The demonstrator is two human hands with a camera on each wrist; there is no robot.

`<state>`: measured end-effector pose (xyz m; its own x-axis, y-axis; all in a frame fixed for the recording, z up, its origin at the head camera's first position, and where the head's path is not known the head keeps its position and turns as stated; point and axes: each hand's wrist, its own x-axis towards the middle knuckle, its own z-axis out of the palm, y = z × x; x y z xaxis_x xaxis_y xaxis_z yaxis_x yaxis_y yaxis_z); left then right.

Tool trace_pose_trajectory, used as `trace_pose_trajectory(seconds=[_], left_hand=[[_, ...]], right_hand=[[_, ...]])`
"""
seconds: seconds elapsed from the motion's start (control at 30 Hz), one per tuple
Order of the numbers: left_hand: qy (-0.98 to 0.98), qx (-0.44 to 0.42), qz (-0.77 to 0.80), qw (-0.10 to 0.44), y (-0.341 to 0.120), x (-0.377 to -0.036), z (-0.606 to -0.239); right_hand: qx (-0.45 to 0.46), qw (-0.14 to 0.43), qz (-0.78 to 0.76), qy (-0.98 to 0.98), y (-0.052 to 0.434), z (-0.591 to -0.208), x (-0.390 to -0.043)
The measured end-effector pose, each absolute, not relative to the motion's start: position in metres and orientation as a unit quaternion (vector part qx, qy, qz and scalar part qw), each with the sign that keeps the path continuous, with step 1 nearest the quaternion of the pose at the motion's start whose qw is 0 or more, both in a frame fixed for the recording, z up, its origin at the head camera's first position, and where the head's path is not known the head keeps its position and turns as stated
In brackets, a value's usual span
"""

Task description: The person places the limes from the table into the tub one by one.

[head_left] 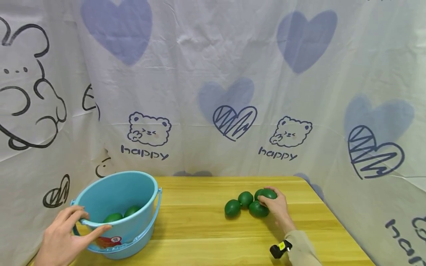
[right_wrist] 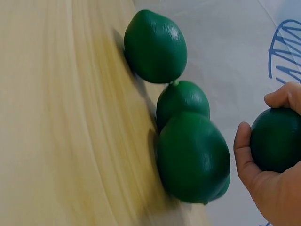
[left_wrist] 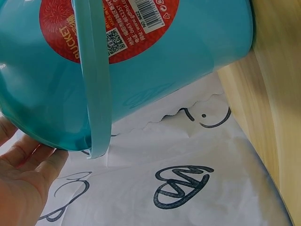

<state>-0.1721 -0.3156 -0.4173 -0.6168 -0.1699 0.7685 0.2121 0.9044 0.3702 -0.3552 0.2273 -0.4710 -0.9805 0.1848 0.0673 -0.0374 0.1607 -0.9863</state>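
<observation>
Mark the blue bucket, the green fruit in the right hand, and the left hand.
blue bucket (head_left: 133,190): head view, inner wall near the rim.
green fruit (head_left: 266,193): head view, top of the fruit above the fingers.
left hand (head_left: 63,236): head view, back of the hand by the bucket rim.

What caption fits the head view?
Left hand grips a blue bucket; right hand holds a green lime.

Left hand (head_left: 64,236) low at seven o'clock, fingers spread and thumb out toward three o'clock in a loose hooked clasp, while the right hand (head_left: 277,208) reaches up from five o'clock, sleeve at the wrist, fingers and thumb curled tight in a grip.
</observation>
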Motion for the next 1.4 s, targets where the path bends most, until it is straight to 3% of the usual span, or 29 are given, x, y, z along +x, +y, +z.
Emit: trace_pose_trajectory(seconds=[0.87,1.4], left_hand=[[-0.847,-0.071,-0.239,0.470,-0.320,-0.177,-0.419],[-0.858,-0.073,-0.217,0.459,-0.324,-0.174,-0.419]], right_hand=[[0.032,0.034,0.647,-0.761,0.142,-0.462,-0.343],[0.129,-0.022,0.642,-0.756,0.078,-0.425,-0.336]])
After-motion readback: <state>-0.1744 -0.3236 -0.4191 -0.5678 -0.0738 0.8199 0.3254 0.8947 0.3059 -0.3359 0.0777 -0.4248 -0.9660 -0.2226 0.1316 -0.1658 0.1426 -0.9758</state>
